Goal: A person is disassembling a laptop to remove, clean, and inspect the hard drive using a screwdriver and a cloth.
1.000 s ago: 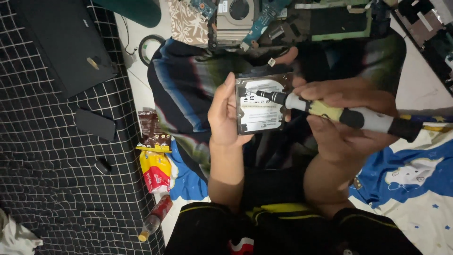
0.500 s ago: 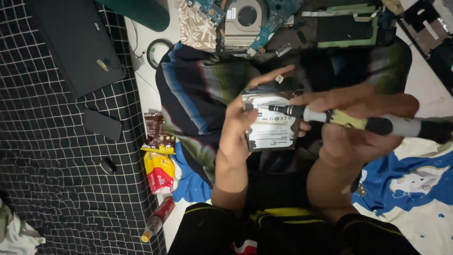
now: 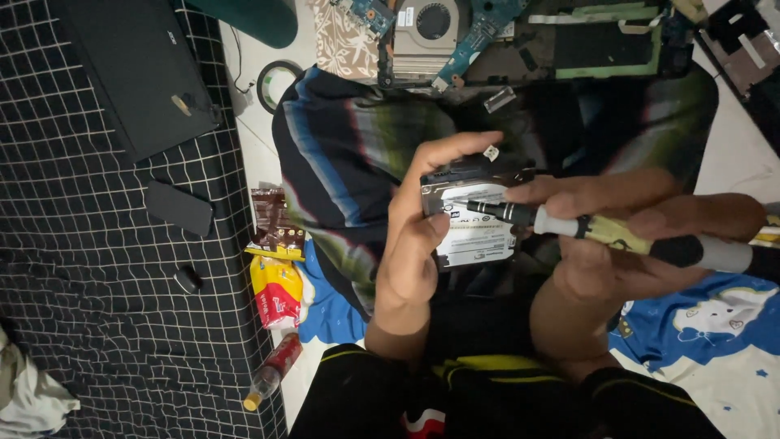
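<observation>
My left hand point(image 3: 418, 228) grips a small hard drive point(image 3: 475, 219) with a white label, thumb on its left edge and fingers curled over its top. My right hand point(image 3: 617, 232) holds a screwdriver point(image 3: 601, 232) with a black, yellow and grey handle. The screwdriver lies level across the drive and its thin tip rests near the drive's upper left corner. Both hands are held over my lap, above a striped cloth point(image 3: 349, 171).
An opened laptop base point(image 3: 520, 36) with a fan and circuit boards lies at the top. A black laptop lid point(image 3: 142, 73), a phone point(image 3: 179, 207), snack packets point(image 3: 276, 260), a small bottle point(image 3: 272, 370) and a tape roll point(image 3: 276, 81) lie to the left on a black grid-patterned mat point(image 3: 106, 325).
The view has shifted, so hands and drive sit a little lower right in frame. The screwdriver tip has moved left across the drive towards its upper left corner.
</observation>
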